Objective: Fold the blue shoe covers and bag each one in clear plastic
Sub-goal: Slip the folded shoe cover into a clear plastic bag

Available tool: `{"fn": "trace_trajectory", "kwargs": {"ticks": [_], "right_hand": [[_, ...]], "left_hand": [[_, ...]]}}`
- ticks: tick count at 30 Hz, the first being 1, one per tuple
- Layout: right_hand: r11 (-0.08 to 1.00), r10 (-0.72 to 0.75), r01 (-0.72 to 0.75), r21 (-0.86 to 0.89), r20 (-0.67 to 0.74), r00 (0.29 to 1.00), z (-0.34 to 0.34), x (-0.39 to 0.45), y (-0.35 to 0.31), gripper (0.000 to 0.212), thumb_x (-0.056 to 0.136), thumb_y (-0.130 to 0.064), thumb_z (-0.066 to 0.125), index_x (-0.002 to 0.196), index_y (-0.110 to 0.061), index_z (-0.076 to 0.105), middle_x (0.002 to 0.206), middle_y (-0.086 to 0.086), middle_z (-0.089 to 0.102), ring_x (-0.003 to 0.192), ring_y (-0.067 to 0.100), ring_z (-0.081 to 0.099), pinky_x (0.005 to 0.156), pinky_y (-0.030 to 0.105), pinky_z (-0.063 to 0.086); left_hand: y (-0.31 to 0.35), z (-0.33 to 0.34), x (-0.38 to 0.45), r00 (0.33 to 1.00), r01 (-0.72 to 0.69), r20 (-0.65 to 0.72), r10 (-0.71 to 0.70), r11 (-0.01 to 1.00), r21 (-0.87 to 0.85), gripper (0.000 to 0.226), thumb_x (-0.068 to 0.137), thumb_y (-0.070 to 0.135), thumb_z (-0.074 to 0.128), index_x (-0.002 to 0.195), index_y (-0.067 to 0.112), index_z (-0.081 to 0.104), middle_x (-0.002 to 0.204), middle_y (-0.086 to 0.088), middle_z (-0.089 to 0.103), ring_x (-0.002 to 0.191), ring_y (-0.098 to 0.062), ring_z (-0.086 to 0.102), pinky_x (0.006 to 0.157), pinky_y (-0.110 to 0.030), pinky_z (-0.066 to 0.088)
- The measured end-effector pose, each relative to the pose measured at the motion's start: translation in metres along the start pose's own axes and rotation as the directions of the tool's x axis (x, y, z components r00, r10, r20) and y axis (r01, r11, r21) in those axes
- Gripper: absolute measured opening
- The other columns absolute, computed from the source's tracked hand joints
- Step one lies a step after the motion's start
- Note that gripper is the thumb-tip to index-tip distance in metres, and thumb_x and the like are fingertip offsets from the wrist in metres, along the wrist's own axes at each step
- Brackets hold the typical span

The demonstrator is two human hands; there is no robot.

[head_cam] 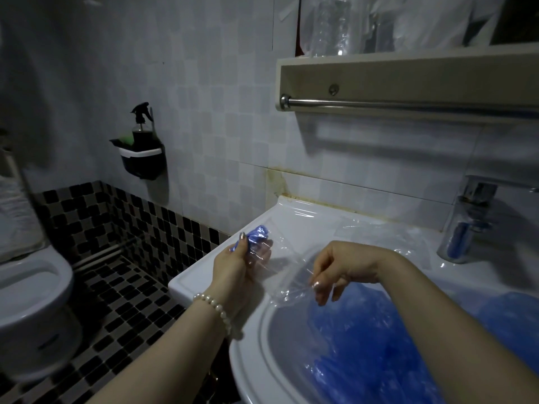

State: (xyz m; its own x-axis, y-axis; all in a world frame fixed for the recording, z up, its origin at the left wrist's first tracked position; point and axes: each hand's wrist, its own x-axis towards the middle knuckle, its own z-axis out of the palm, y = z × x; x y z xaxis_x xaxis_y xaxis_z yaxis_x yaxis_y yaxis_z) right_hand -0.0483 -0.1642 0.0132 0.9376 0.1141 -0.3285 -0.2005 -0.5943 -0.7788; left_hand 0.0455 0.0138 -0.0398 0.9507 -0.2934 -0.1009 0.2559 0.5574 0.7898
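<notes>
My left hand (233, 266) grips a small folded blue shoe cover (256, 233) above the sink's left rim, its top sticking out past my thumb. A clear plastic bag (284, 266) stretches from that hand to my right hand (341, 269), whose fingertips pinch the bag's other end over the basin. A heap of loose blue shoe covers (364, 339) lies in the white sink (250, 360). More clear plastic bags (379, 231) lie on the sink's back ledge.
A tap (478, 193) stands at the right, with a glass holding a blue object (460, 240) beneath it. A shelf with a metal rail (408, 104) hangs above. A toilet (32, 290) and a wall holder with a spray bottle (141, 150) are at the left.
</notes>
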Motion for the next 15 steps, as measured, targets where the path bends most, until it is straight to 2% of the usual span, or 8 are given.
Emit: {"fn": "trace_trajectory", "kwargs": {"ticks": [2, 5, 6, 8, 9, 11, 13, 15], "right_hand": [[0.995, 0.051, -0.045, -0.084, 0.075, 0.996, 0.003, 0.002, -0.007, 0.011, 0.087, -0.01, 0.064, 0.081, -0.011, 0.073, 0.086, 0.013, 0.073, 0.081, 0.026, 0.071, 0.069, 0.028, 0.056], [0.976, 0.12, -0.098, -0.196, 0.105, 0.987, 0.008, 0.004, -0.01, 0.018, 0.088, -0.017, 0.064, 0.1, -0.004, 0.071, 0.098, 0.009, 0.073, 0.086, 0.026, 0.071, 0.073, 0.033, 0.058], [0.984, 0.104, -0.095, -0.151, 0.05, 0.993, 0.009, 0.005, -0.008, 0.022, 0.09, -0.016, 0.061, 0.106, -0.002, 0.069, 0.1, 0.009, 0.072, 0.087, 0.026, 0.071, 0.074, 0.034, 0.059], [0.997, 0.053, -0.047, 0.066, -0.095, 0.994, 0.005, 0.007, -0.003, 0.027, 0.095, -0.015, 0.054, 0.116, -0.001, 0.063, 0.106, 0.014, 0.069, 0.089, 0.025, 0.07, 0.072, 0.035, 0.059], [0.984, 0.033, -0.015, 0.178, -0.099, 0.995, 0.001, 0.007, -0.001, 0.03, 0.096, -0.017, 0.053, 0.121, -0.003, 0.06, 0.112, 0.015, 0.067, 0.094, 0.025, 0.069, 0.074, 0.036, 0.059], [0.949, -0.013, 0.006, 0.314, 0.019, 1.0, -0.004, 0.005, 0.004, 0.036, 0.096, -0.021, 0.053, 0.13, -0.01, 0.054, 0.123, 0.016, 0.062, 0.108, 0.029, 0.063, 0.087, 0.043, 0.055], [0.917, -0.044, 0.02, 0.398, 0.051, 0.998, -0.002, 0.004, 0.005, 0.042, 0.092, -0.026, 0.058, 0.131, -0.011, 0.052, 0.125, 0.017, 0.06, 0.114, 0.033, 0.059, 0.093, 0.048, 0.05], [0.878, -0.02, 0.052, 0.476, -0.073, 0.997, 0.002, 0.006, 0.001, 0.05, 0.083, -0.041, 0.062, 0.121, -0.009, 0.058, 0.113, 0.015, 0.066, 0.103, 0.03, 0.065, 0.089, 0.046, 0.053]], "left_hand": [[0.001, 0.0, 0.001, 1.0, 0.001, -0.019, -0.002, 1.0, -0.023, 0.03, 0.1, 0.019, 0.044, 0.1, -0.007, 0.06, 0.074, -0.015, 0.071, 0.063, -0.02, 0.07, 0.069, -0.035, 0.058], [0.002, 0.0, 0.001, 1.0, 0.005, 0.007, -0.005, 1.0, -0.003, 0.031, 0.099, 0.02, 0.046, 0.093, -0.002, 0.067, 0.084, -0.017, 0.07, 0.065, -0.023, 0.07, 0.068, -0.04, 0.058], [0.001, 0.001, -0.001, 0.999, -0.015, 0.047, 0.012, 0.998, 0.065, 0.031, 0.097, 0.02, 0.049, 0.086, 0.002, 0.072, 0.086, -0.017, 0.07, 0.067, -0.025, 0.069, 0.072, -0.042, 0.056], [-0.003, 0.001, -0.004, 0.993, -0.089, 0.096, 0.069, 0.971, 0.224, 0.026, 0.091, 0.026, 0.06, 0.078, 0.008, 0.074, 0.09, -0.02, 0.071, 0.078, -0.036, 0.069, 0.079, -0.051, 0.054], [-0.004, 0.001, -0.006, 0.989, -0.117, 0.114, 0.089, 0.957, 0.266, 0.025, 0.086, 0.032, 0.065, 0.08, 0.009, 0.073, 0.093, -0.024, 0.07, 0.085, -0.042, 0.067, 0.083, -0.057, 0.052], [-0.007, -0.002, -0.005, 0.986, -0.136, 0.137, 0.099, 0.946, 0.294, 0.035, 0.08, 0.038, 0.069, 0.091, 0.005, 0.07, 0.098, -0.027, 0.068, 0.092, -0.045, 0.064, 0.086, -0.062, 0.049], [-0.005, 0.0, -0.007, 0.982, -0.167, 0.137, 0.127, 0.926, 0.339, 0.03, 0.088, 0.031, 0.065, 0.092, 0.002, 0.066, 0.091, -0.023, 0.07, 0.084, -0.038, 0.067, 0.077, -0.048, 0.055], [-0.005, 0.001, -0.008, 0.976, -0.199, 0.166, 0.141, 0.89, 0.411, 0.022, 0.094, 0.023, 0.056, 0.088, 0.003, 0.062, 0.079, -0.016, 0.069, 0.06, -0.023, 0.066, 0.055, -0.032, 0.054]]}}
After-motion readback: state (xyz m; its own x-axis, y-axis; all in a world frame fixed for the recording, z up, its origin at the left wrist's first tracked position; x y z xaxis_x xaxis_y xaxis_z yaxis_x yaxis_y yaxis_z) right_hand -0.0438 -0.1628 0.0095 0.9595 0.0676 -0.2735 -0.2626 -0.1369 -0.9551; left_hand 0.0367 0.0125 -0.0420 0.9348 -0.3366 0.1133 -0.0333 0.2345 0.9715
